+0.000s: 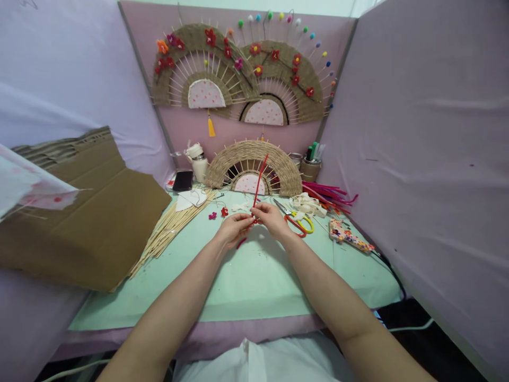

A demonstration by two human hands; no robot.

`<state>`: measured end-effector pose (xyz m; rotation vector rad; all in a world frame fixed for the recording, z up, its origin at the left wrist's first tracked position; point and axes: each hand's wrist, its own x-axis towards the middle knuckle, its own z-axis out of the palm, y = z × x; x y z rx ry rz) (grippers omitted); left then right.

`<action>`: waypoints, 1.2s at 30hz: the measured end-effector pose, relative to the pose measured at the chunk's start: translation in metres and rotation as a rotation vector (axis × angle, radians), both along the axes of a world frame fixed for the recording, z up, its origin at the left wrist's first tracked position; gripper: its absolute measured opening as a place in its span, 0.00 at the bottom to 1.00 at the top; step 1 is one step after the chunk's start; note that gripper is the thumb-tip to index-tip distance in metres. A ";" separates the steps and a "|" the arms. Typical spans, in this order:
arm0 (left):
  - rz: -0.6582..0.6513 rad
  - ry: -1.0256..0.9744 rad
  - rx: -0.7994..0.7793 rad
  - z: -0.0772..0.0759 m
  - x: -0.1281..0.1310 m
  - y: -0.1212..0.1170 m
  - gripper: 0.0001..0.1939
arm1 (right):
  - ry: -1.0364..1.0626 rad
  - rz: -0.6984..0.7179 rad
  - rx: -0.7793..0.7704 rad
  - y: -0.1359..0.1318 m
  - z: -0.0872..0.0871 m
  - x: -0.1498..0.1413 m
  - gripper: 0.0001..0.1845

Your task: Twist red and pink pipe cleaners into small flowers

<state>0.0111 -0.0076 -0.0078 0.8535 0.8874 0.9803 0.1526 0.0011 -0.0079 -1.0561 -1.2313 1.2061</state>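
Both hands meet over the middle of the pale green mat point(254, 281). My left hand point(234, 229) and my right hand point(271, 217) are closed in a pinch on a red pipe cleaner point(260, 178). Its long end rises up and away in front of a woven twine fan point(254, 162); a short red end pokes out below my left hand. Two small red and pink flowers point(218, 213) lie on the mat just beyond my left hand.
Scissors with red and yellow handles point(296, 220) lie right of my right hand, beside a patterned glue gun point(350, 237) and a pile of pipe cleaners point(328, 192). Wooden sticks point(170, 225) and cardboard point(91, 212) sit left. Finished fans point(238, 74) hang on the back wall.
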 end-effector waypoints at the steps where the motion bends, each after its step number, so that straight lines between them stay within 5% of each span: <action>1: 0.012 0.006 0.018 -0.001 0.000 0.000 0.13 | -0.018 0.007 0.006 -0.001 0.000 0.000 0.15; 10: 0.092 0.141 0.173 -0.007 0.002 0.004 0.14 | -0.186 -0.038 0.117 0.003 -0.002 0.003 0.09; 17: 0.154 0.502 0.396 -0.016 0.000 0.010 0.09 | -0.616 -0.062 0.239 0.000 -0.001 0.007 0.08; 29: 0.096 0.608 0.381 -0.016 -0.002 0.009 0.07 | -0.922 0.188 0.334 -0.005 0.003 0.011 0.12; 36: -0.045 0.567 0.408 -0.017 0.000 0.005 0.15 | -0.873 0.233 0.239 -0.007 0.007 0.021 0.39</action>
